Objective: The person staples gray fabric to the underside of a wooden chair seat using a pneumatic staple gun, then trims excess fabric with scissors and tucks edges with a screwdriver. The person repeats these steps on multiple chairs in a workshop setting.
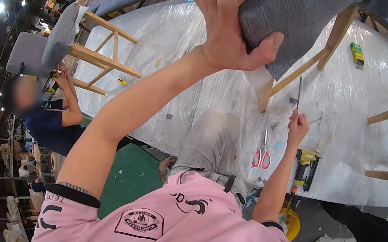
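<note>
My left hand (230, 24) is raised and grips the edge of a grey upholstered chair seat (299, 10), fingers on top and thumb underneath. The chair's light wooden legs (298, 73) slant down onto the plastic-wrapped table (367, 129). My right hand (298, 129) is lower, at the table, pinching a thin metal rod (299, 92) that stands upright beside the chair leg. My grey-trousered knee (211, 139) rests against the table edge.
Red-handled scissors (261, 158) and a yellow pneumatic stapler (305, 166) lie near my right hand. A green box (357, 54) sits farther back. At the left, another person (55, 123) in dark blue works on a second grey chair (61, 42) with a wooden frame.
</note>
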The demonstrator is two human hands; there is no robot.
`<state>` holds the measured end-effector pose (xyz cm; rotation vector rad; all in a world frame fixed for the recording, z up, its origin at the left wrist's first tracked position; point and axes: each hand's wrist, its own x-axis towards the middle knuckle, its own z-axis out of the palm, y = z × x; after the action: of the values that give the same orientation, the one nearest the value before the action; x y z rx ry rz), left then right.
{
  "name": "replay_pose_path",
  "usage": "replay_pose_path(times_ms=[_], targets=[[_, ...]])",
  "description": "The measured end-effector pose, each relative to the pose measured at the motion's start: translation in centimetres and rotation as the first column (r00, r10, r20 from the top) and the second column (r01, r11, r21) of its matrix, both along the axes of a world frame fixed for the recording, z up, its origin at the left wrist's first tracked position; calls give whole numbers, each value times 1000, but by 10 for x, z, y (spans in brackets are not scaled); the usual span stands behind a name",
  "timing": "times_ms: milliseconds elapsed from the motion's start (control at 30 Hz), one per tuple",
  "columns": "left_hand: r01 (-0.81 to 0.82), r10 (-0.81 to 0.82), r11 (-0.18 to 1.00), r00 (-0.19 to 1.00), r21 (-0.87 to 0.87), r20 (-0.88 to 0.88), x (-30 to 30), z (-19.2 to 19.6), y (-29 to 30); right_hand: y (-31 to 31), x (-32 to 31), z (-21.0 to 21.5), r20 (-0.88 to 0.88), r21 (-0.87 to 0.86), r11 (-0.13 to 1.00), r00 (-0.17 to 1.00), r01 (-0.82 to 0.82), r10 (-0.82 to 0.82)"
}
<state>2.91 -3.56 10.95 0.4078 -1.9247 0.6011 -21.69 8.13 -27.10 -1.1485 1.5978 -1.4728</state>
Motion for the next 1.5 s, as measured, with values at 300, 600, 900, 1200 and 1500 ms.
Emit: replay_pose_path(times_ms=[300, 600, 900, 1200, 1500], targets=[[113, -115, 993, 992, 26, 53, -5, -3, -5, -28, -9, -19, -315, -168, 972, 926, 162, -209], [107, -107, 994, 994, 25, -10, -6, -4, -3, -23, 93, 307, 501, -447, 799, 627, -402, 596], [-153, 93, 958, 966, 242, 241, 6, 33, 23, -31, 103, 286, 380, -507, 786, 727, -354, 572], [-190, 153, 952, 974, 241, 164, -16, 51, 44, -39, 111, 275, 299, -669, 697, 766, -257, 569], [-280, 50, 792, 915, 542, 399, -29, 113, 36, -40, 109, 271, 391, -531, 811, 778, -245, 491]])
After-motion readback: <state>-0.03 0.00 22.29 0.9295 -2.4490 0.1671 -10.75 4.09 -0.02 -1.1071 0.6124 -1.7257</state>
